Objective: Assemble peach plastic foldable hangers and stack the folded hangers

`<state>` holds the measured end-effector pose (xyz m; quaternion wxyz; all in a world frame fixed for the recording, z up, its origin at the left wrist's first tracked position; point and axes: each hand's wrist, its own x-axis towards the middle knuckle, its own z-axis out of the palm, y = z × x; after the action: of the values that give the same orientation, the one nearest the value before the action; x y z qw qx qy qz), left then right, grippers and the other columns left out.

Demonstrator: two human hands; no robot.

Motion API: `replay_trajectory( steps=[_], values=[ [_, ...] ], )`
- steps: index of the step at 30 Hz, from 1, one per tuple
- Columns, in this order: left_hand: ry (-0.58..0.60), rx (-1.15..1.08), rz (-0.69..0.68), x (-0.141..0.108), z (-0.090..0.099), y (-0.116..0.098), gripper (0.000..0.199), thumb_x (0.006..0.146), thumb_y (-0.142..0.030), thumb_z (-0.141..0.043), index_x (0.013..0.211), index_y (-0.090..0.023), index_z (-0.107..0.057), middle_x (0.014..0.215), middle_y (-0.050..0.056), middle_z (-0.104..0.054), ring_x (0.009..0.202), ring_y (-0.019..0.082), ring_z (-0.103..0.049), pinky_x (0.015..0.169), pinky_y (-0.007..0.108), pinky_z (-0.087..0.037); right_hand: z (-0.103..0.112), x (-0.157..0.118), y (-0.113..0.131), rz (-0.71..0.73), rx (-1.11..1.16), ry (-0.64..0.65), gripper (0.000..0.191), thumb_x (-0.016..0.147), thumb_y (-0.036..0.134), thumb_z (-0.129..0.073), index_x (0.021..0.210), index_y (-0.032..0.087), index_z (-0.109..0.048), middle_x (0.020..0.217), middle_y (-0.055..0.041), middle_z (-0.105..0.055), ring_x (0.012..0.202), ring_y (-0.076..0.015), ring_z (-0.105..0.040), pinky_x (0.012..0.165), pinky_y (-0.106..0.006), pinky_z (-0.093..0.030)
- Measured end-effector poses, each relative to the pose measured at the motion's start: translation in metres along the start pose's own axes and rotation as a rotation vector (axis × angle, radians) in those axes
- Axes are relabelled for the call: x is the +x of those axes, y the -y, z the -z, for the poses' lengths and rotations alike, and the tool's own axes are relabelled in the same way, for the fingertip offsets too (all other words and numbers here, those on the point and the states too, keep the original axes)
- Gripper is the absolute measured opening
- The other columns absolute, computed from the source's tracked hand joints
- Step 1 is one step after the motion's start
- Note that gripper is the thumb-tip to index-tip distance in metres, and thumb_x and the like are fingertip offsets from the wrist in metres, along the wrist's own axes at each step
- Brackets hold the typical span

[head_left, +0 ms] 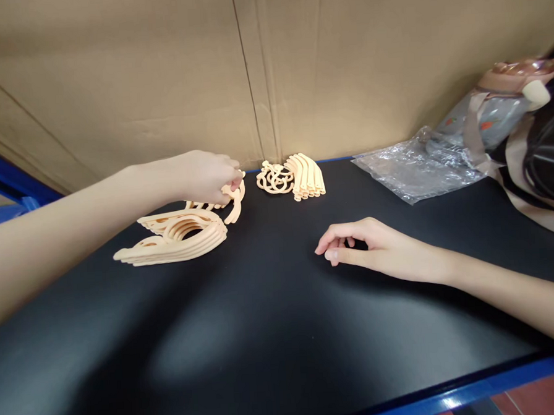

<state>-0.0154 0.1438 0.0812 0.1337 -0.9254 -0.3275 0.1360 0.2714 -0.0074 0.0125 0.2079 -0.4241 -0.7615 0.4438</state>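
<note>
My left hand (208, 177) reaches over a cluster of cream plastic hanger parts at the back left. Its fingers are closed on a curved hanger arm (236, 208), though the fingertips are partly hidden. Just in front lies a neat stack of cream hanger pieces (192, 236) with round openings. To the right of that hand are a small heap of hanger hooks (274, 180) and a row of stacked hanger arms (307, 176). My right hand (367, 247) hovers low over the black tabletop, empty, its fingers loosely bent and slightly apart.
A brown cardboard wall (343, 61) stands along the back of the black table (274, 331). At the right, a clear plastic bag (414, 166) lies beside a bottle (495, 118) with a strap and a dark object. A blue edge (454, 399) borders the table's front.
</note>
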Motion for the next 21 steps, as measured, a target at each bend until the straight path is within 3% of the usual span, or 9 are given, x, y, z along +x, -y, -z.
replay_trajectory(
  steps=[7,21],
  values=[
    [0.069,0.089,0.008,0.0003,0.0004,0.0,0.015,0.071,-0.025,-0.056,0.082,-0.027,-0.066,0.088,0.009,-0.065,0.082,0.028,-0.063,0.055,0.033,-0.038,0.0006,-0.0004,-0.0013,0.019,-0.004,0.008,0.028,0.092,0.046,-0.056,0.101,0.022,-0.068,0.085,-0.0004,-0.068,0.078,-0.0148,-0.06,0.071,-0.027,-0.044],
    [0.103,0.049,0.005,0.0015,0.0001,0.0011,0.016,0.072,-0.028,-0.06,0.085,-0.026,-0.067,0.092,0.011,-0.064,0.085,0.028,-0.061,0.058,0.032,-0.038,0.0003,0.0001,-0.0011,0.022,-0.008,0.009,0.028,0.093,0.046,-0.056,0.101,0.022,-0.067,0.084,-0.0006,-0.068,0.078,-0.015,-0.061,0.071,-0.027,-0.044]
  ],
)
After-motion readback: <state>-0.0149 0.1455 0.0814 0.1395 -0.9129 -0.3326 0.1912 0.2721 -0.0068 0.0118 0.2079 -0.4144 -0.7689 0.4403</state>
